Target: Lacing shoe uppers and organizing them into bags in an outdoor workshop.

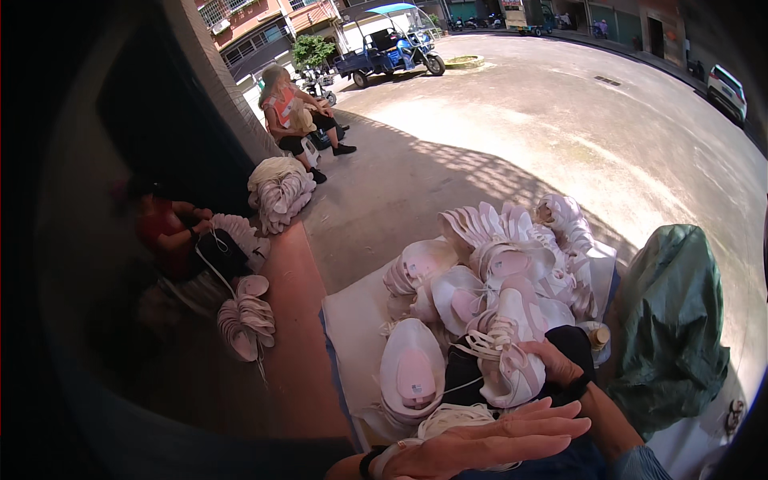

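My right hand [554,362] is closed around the side of a white and pale pink shoe [516,380], tilted over my dark-clad knees [462,374]. Loose white laces [484,346] hang from its front. Nearer to me, my left hand [500,432] is stretched flat with its fingers out, holding nothing that shows. Partly under it lies a bundle of white laces [452,418]. Just left of the shoe stands a nested stack of pale shoe uppers [412,360] with pink insoles. Beyond it spreads a big heap of similar uppers [504,256].
A white sheet [352,316] lies beneath the heap. To the right are a bottle with a yellowish cap [598,338] and a bulky green sack [676,312]. Two people sit at left beside more uppers [284,196]. A blue three-wheeler [392,52] is parked far off.
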{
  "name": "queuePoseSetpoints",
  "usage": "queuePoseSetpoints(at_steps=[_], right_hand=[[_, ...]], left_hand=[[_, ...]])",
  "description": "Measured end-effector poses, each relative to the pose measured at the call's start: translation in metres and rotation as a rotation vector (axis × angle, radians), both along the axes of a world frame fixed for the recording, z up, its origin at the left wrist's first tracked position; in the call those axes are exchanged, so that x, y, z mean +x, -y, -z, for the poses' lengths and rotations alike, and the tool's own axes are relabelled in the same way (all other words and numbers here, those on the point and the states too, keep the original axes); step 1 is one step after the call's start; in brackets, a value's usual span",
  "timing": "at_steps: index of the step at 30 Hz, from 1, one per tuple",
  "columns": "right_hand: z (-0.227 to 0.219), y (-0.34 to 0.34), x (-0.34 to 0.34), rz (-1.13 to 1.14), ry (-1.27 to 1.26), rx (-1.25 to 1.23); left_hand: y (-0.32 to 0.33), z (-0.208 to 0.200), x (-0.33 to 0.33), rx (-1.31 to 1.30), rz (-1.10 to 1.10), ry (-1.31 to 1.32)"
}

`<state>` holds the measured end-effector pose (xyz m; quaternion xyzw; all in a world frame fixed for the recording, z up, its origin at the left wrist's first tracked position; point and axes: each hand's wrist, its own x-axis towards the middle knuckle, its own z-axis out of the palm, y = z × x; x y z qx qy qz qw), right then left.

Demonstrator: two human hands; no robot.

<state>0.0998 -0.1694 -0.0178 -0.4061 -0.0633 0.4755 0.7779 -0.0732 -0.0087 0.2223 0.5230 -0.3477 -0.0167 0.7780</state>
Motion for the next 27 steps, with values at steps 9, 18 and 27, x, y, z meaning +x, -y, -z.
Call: queuePoseSetpoints(at_steps=[9, 18, 27], right_hand=[[0.003, -0.005, 0.008, 0.057, -0.002, -0.163], [0.018, -0.004, -0.002, 0.130, 0.020, -0.183], [0.024, 0.002, 0.008, 0.056, -0.022, -0.121]], left_hand=[[0.022, 0.092, -0.009, -0.609, -0.008, 0.121], [0.059, 0.118, -0.019, -0.836, -0.113, 0.082], [0.074, 0.121, -0.046, -0.932, -0.266, -0.025]])
